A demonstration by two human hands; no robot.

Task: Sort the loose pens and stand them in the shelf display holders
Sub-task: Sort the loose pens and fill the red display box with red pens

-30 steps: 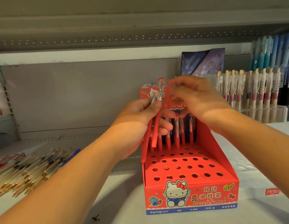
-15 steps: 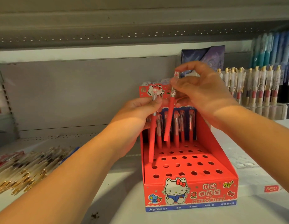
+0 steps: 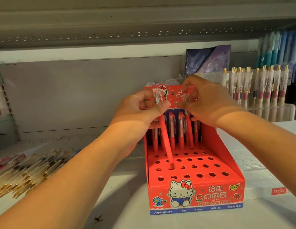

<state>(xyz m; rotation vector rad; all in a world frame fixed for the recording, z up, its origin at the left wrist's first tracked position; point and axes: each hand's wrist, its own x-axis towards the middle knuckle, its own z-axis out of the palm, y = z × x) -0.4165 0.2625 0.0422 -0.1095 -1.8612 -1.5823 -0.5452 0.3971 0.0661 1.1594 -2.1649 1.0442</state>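
1. Step in hand: standing pens in the display box [image 3: 193,195], one pen in each hand.
2. Left hand [image 3: 140,111] is curling round the clear top of a red pen [image 3: 165,139], thumb pressing on it. The pen is hanging tilted, tip touching or just over a hole in the middle rows, left side of the box.
3. Right hand [image 3: 208,103] is pinching a second red pen [image 3: 189,129] near its top. The tip is reaching down among the far-row pens [image 3: 172,129]; cannot tell if it is seated.
4. Next move, my guess: straightening the left pen upright over its hole, pushing it down, then letting go. The right pen is needing the same in a far hole.
5. Loose pens [image 3: 28,169] are lying in a pile at the left on the shelf board [image 3: 124,204], well apart from the box; plenty are looking unsorted.
6. Edges: the header card [image 3: 170,95] is standing just behind both hands, the box side walls are flanking the holes, and the upper shelf [image 3: 127,22] is hanging above.
7. Room: near rows of holes are showing unfilled, and a clear holder [image 3: 259,90] full of pens is sitting at the far right, near the right forearm.
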